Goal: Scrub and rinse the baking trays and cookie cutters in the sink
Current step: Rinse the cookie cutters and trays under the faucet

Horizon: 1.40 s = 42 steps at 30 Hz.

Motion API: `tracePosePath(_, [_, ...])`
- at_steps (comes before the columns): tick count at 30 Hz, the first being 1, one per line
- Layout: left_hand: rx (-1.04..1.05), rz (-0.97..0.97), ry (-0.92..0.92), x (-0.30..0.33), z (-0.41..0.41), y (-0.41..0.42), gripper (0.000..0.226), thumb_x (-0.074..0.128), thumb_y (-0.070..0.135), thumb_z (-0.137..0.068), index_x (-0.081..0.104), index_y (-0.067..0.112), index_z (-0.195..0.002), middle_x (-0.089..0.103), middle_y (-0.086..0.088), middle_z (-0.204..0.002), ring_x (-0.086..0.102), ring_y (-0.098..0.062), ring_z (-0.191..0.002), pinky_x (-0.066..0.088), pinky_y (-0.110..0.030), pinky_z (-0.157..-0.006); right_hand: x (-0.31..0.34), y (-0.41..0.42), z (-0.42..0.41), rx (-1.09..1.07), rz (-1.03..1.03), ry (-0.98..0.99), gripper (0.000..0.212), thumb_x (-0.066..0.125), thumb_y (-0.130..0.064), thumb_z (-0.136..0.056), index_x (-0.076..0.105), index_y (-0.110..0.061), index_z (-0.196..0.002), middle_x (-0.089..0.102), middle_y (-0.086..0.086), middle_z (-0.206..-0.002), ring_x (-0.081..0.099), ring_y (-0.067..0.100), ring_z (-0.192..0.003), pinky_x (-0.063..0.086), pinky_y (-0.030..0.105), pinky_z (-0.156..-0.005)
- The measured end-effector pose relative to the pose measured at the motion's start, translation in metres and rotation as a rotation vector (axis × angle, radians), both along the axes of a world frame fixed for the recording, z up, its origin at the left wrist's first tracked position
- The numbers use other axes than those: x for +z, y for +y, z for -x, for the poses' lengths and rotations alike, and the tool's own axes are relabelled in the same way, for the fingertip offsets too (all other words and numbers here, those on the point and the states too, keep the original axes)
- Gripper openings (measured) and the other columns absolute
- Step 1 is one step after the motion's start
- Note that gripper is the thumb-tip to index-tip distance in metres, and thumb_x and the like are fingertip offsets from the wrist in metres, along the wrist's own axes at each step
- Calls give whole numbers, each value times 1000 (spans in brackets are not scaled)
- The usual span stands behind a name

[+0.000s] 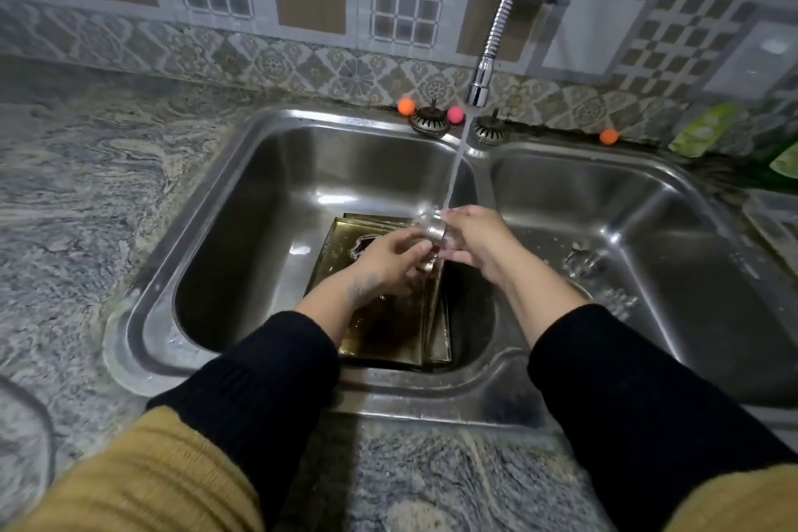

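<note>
A small round metal cookie cutter (435, 229) is held under the running water stream (455, 168). My right hand (479, 242) grips it from the right, and my left hand (395, 257) pinches its lower left side. Below my hands, gold-coloured baking trays (345, 246) lie stacked and wet on the floor of the left sink basin (267, 203). More shiny cookie cutters (583, 261) lie in the right basin (647, 238).
A flexible chrome faucet (496, 30) hangs over the divider between the basins. Two drain strainers (429, 121) and small orange and pink balls (406, 106) sit on the back rim. Green packets (704, 130) lie at the far right; granite counter (77, 186) surrounds the sink.
</note>
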<state>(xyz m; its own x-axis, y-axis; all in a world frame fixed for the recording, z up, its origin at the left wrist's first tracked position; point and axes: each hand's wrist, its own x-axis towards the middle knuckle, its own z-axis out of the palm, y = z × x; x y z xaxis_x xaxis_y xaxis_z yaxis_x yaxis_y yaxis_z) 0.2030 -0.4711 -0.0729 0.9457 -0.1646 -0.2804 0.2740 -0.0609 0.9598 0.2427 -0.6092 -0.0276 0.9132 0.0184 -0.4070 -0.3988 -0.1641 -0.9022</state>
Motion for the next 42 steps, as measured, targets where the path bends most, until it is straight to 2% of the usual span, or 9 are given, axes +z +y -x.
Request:
tracePosePath(5, [135,-23,-69,-2,-8,-1,31,63,17,-91,64,15,-122,70,0,-81,60,-10,-64,56,-28,-69,7,2,4,-140,-340,157,13,42,-11,-100,54,-8,-95,64,11,-84,64,22,-73,54,33,-64])
tracePosePath(8, [90,-99,-75,4,-12,-1,31,58,12,-94,65,16,-123,70,1,-85,61,-7,-66,57,-28,-78,4,-7,2,82,-42,38,16,54,-18,-93,58,-19,-108,65,4,-94,65,17,-79,57,33,-70])
tracePosePath(12, [6,-194,-61,20,-14,-2,31,53,8,-96,59,20,-124,67,1,-78,57,4,-50,45,-9,-48,1,-14,2,298,238,-159,26,75,-17,-78,68,-28,-101,67,3,-108,66,23,-99,56,41,-88])
tracePosePath(18, [210,151,2,11,-20,0,31,61,5,-89,61,0,-120,72,-9,-97,69,-10,-72,55,-19,-66,2,-26,4,229,109,-144,48,67,-14,-87,52,-11,-132,61,11,-124,64,15,-93,53,14,-70])
tracePosePath(22, [159,401,97,18,-16,-1,25,54,6,-93,63,8,-117,73,-3,-93,68,-11,-81,55,-20,-69,9,-38,9,366,155,-122,56,71,-9,-82,51,-8,-134,65,1,-110,60,10,-96,46,18,-86])
tracePosePath(27, [183,159,7,18,-11,-20,32,44,-1,-98,59,5,-126,66,-7,-108,65,-15,-93,56,-24,-81,4,-42,14,437,660,-721,44,80,-10,-68,68,-16,-110,62,1,-106,59,17,-100,46,27,-91])
tracePosePath(32, [428,-137,-105,25,-12,-33,10,68,11,-87,74,16,-80,74,-12,-79,71,-33,-78,59,-41,-76,-2,-50,19,460,947,-999,43,76,-16,-73,61,-19,-114,56,-5,-111,48,16,-105,44,31,-88])
tracePosePath(37, [370,-401,-257,51,-17,-69,8,71,23,-85,73,18,-79,72,3,-74,67,-10,-68,55,-24,-64,8,-94,10,377,903,-827,50,75,-22,-76,58,-24,-123,56,-3,-117,47,19,-108,43,36,-93])
tracePosePath(42, [-52,-720,-400,55,-44,-143,27,58,20,-90,68,20,-115,71,1,-108,65,-15,-100,50,-28,-91,4,-175,-9,280,806,-494,42,76,-19,-76,62,-22,-116,59,2,-118,55,21,-110,45,33,-96])
